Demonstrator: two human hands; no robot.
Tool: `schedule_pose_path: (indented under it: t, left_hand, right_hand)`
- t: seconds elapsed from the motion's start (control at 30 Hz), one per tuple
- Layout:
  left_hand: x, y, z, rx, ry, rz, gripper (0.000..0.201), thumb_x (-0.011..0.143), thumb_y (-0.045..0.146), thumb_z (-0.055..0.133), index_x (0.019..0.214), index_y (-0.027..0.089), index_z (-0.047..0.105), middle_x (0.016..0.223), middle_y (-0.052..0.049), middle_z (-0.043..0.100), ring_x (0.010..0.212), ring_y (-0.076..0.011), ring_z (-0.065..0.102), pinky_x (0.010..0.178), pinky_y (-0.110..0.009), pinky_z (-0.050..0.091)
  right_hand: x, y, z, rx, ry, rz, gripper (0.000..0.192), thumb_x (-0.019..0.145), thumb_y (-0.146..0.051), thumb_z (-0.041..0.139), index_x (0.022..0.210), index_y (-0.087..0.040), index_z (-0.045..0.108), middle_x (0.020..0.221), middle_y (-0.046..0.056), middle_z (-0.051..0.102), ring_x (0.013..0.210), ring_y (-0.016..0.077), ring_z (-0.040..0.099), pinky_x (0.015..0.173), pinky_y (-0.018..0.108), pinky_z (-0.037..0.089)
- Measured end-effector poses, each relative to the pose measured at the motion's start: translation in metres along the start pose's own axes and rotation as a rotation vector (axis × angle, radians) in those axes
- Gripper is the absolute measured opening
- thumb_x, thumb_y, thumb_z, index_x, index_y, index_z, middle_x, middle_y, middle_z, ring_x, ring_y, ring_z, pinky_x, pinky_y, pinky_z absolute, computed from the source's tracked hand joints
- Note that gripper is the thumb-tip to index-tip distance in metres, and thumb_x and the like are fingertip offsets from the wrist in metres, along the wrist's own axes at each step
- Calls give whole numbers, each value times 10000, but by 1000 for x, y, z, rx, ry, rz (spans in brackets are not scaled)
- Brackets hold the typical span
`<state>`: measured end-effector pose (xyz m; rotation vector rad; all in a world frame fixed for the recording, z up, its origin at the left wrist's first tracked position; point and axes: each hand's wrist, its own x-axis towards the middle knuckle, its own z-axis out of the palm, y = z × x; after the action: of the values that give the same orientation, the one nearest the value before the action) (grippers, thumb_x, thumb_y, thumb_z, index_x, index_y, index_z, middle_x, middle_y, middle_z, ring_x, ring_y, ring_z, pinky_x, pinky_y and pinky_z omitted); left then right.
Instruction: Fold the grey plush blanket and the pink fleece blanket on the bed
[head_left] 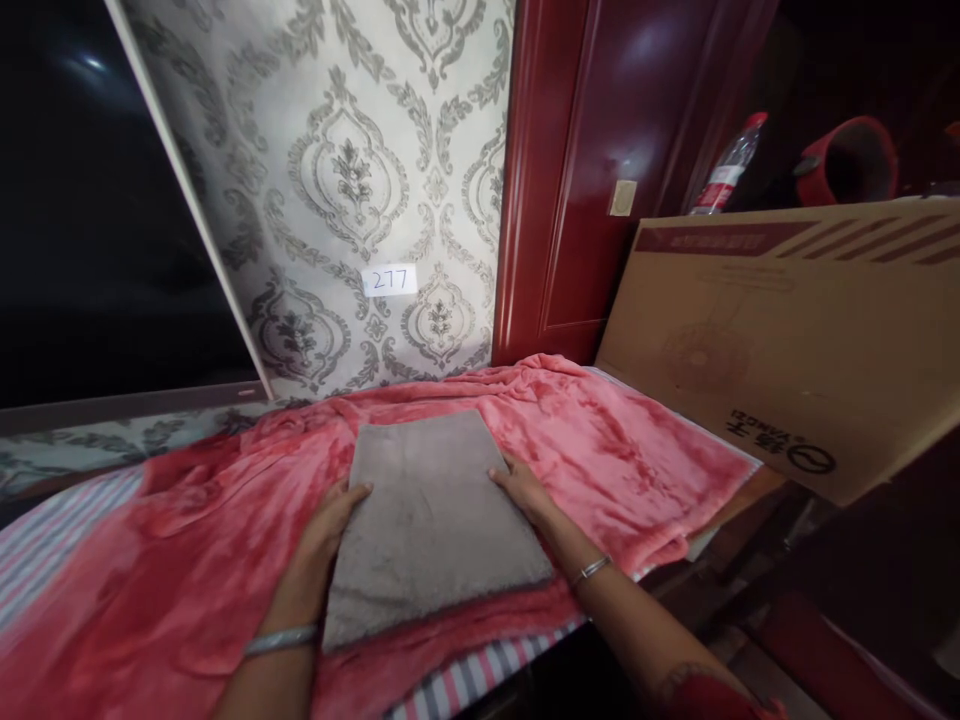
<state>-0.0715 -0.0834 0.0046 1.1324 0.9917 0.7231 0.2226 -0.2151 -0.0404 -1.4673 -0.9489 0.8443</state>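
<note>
A grey, plush-looking folded cloth lies flat in front of me over a pink blanket. My left hand grips its left edge, with the thumb on top and the other fingers mostly hidden along the side. On the opposite edge, my right hand holds it the same way, thumb over the upper face. Whether the fingers reach fully underneath cannot be seen. The cloth's near edge looks slightly fuzzy, and its surface is smooth with faint creases.
A striped sheet shows under the blanket at the table's near edge. To the right stands a large cardboard box, with a plastic bottle behind its top edge. A dark television screen is at left; a paper label is on the wall.
</note>
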Motion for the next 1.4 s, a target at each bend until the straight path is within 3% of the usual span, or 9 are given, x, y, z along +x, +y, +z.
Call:
schedule_pose_path:
  t: [0.1,0.2,0.27,0.4,0.67,0.87,1.03,1.3,1.4]
  left_hand:
    - [-6,7,9,337,256,242,882,700,215,657,1513,87,339,1370,-230,591,1196,-360,621,982,-426,511]
    - [-21,10,29,861,391,613,849,761,279,620,1525,57,324,1587,-236,332,1490,-382,265,1220,-487,230]
    - [-31,5,45,1162,248,719,779,804,357,613,1509,109,395,1630,-193,262,1529,-385,123,1239,-547,88]
    - [-41,-12,64,1461,-125,519,683,877,489,549,1508,256,429,1642,-122,250,1521,-406,145,1187,-663,82]
    - [-41,-14,64,1529,-147,444,714,886,527,513,1541,294,352,1657,-75,192,1528,-377,132,1191,-653,122]
    - [-42,-12,63,1525,-129,420,802,868,574,521,1565,246,298,1656,-81,201,1530,-333,165,1220,-594,155]
    - [-35,-16,55,1473,-52,464,867,858,577,536,1561,133,290,1644,-159,222,1513,-323,237,1215,-546,232]
    - [-9,-24,26,1316,78,760,686,942,486,431,1547,182,321,1582,-151,387,1468,-313,344,1180,-567,297]
    - [-2,-22,17,1300,229,725,661,952,476,402,1515,133,369,1549,-183,428,1450,-336,372,1176,-578,303]
  right_hand:
    - [-3,-16,-4,-330,123,-55,686,752,-251,615,1428,-217,505,1263,117,651,1217,324,560,1077,508,393]
    - [-8,-36,6,-652,157,-237,737,824,-279,605,1523,-182,393,1507,166,455,1410,342,375,1177,506,249]
    - [-12,-41,20,-787,43,-331,705,877,-337,577,1539,-199,377,1599,132,329,1485,330,244,1210,513,157]
    - [-19,-29,43,-963,-185,-325,630,965,-439,474,1559,-273,345,1646,66,216,1524,315,125,1208,566,51]
    - [19,-43,28,-1125,-301,-302,696,996,-564,377,1584,-206,276,1653,98,155,1528,293,117,1221,529,74]
    - [55,-52,50,-1202,-273,-232,720,1016,-553,332,1592,-133,229,1650,172,110,1530,304,66,1230,488,86]
    - [32,-47,63,-1100,-543,-424,662,1037,-512,305,1602,-185,197,1662,116,75,1534,274,36,1235,495,64]
    - [-22,-63,81,-869,-877,-638,715,1006,-526,432,1590,-165,233,1644,124,206,1528,225,132,1245,450,94]
    - [2,-68,80,-888,-770,-620,643,1024,-485,396,1579,-183,277,1631,107,258,1516,211,190,1239,415,143]
